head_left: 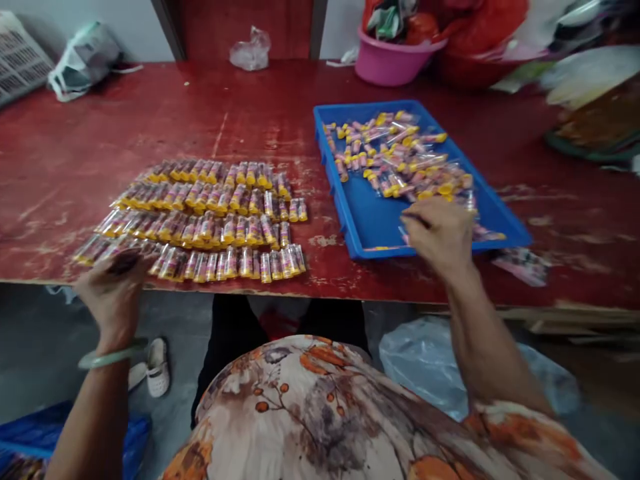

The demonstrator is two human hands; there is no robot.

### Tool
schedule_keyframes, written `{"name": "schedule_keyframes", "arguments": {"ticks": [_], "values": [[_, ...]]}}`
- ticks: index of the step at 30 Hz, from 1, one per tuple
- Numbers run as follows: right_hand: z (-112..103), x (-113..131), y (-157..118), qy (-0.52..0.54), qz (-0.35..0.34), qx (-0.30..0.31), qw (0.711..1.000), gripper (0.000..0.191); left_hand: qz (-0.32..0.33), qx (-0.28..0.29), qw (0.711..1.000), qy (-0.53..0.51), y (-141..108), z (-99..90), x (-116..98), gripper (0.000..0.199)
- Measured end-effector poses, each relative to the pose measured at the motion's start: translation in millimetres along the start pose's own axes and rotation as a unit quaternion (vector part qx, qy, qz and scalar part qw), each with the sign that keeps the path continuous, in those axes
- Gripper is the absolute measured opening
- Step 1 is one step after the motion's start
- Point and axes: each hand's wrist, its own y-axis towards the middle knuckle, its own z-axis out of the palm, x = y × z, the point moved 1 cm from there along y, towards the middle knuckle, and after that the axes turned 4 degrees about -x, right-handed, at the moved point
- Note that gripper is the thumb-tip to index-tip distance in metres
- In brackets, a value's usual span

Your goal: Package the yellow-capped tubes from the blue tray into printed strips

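Several rows of small clear tubes with yellow ends (205,227) lie side by side on the red table, left of centre. My left hand (115,283) is at the near left end of the rows, its fingers curled round something dark and blurred. Over the near right part of a blue tray (357,233) is my right hand (440,233), fingers pinched together; what they hold, if anything, is too blurred to tell. Loose tubes with yellow caps (395,157) are heaped in the tray, mostly toward its far and right sides.
A pink basin (393,61) stands at the back, with red bags beside it. Plastic bags (85,57) lie at the back left, near a white crate (21,59). A small packet (523,265) lies right of the tray. Clear plastic (425,357) hangs below the table edge.
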Motion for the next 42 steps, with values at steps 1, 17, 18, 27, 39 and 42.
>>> {"name": "schedule_keyframes", "arguments": {"ticks": [1,17,18,27,39,42], "values": [[0,-23,13,-0.017,0.020,0.008,1.000,0.014,-0.016,-0.015,0.995,-0.096,-9,0.0,-2,0.014],[8,31,-29,0.490,0.222,0.032,0.842,0.004,-0.315,0.393,0.763,-0.405,-142,83.1,-2,0.028],[10,54,-42,0.527,0.232,0.070,0.815,0.004,-0.315,0.394,0.766,-0.399,-144,84.2,-3,0.030],[62,149,-81,0.458,0.243,0.201,0.831,0.027,-0.281,0.421,0.787,-0.353,-164,89.7,2,0.043],[72,146,-86,0.483,0.310,0.213,0.791,0.032,-0.349,0.421,0.744,-0.384,-156,88.1,7,0.036],[74,144,-87,0.489,0.313,0.215,0.785,0.031,-0.329,0.410,0.754,-0.394,-157,90.3,11,0.036]]}}
